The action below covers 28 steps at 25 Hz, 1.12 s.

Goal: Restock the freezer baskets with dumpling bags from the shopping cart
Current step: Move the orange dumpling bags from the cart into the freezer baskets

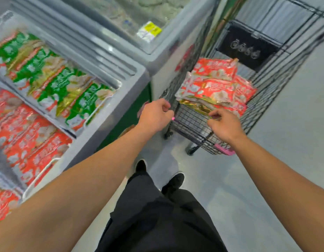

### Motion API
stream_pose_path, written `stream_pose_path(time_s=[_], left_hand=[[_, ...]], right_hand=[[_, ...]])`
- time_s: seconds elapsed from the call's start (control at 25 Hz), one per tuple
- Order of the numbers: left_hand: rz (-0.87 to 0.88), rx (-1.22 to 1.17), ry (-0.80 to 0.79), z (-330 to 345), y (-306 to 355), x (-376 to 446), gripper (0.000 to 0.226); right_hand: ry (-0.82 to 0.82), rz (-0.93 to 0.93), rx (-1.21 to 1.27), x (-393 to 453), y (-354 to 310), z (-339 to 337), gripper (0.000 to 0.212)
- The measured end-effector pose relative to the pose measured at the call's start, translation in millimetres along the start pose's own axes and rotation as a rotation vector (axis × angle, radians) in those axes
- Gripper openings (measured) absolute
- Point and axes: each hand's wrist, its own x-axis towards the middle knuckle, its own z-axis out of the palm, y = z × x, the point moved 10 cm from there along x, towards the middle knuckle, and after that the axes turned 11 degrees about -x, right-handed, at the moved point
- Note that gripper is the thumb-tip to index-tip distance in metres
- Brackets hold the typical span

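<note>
Both bare arms reach forward toward a black wire shopping cart (192, 122) standing just beside the grey open-top chest freezer (110, 113). The left hand (155, 115) hovers at the cart's near left rim, fingers loosely curled, grasping nothing. The right hand (224, 126) sits over the cart's near end, fingers loosely curled, its fingertips at the edge of the lowest bag; whether it has hold of that bag cannot be told. A stack of red printed plastic dumpling bags (215, 84) lies in the cart, with a gold-edged bag (195, 104) at the bottom front. In the freezer, white wire baskets (96, 113) hold a row of green dumpling bags (54, 79) and, nearer the person, a row of red dumpling bags (30, 140). The view is motion-blurred at left. Black trousers (157, 215) and black shoes (173, 182) show above the pale grey floor (266, 179).
</note>
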Motion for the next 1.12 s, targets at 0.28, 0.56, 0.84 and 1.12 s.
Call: stream_pose_path(time_s=[0.28, 0.56, 0.84, 1.12], left_hand=[[-0.034, 0.064, -0.16, 81, 39, 77, 0.017], [-0.176, 0.026, -0.277, 126, 33, 195, 0.02], [-0.379, 0.037, -0.232, 182, -28, 285, 0.043], [-0.584, 0.04, -0.048, 222, -87, 321, 0.046]], right_hand=[[0.025, 0.202, 0.104, 35, 92, -25, 0.029], [-0.028, 0.386, 0.17, 130, 123, -21, 0.032], [-0.056, 0.522, 0.279, 224, 171, 21, 0.042], [0.157, 0.706, 0.462, 276, 225, 50, 0.028]])
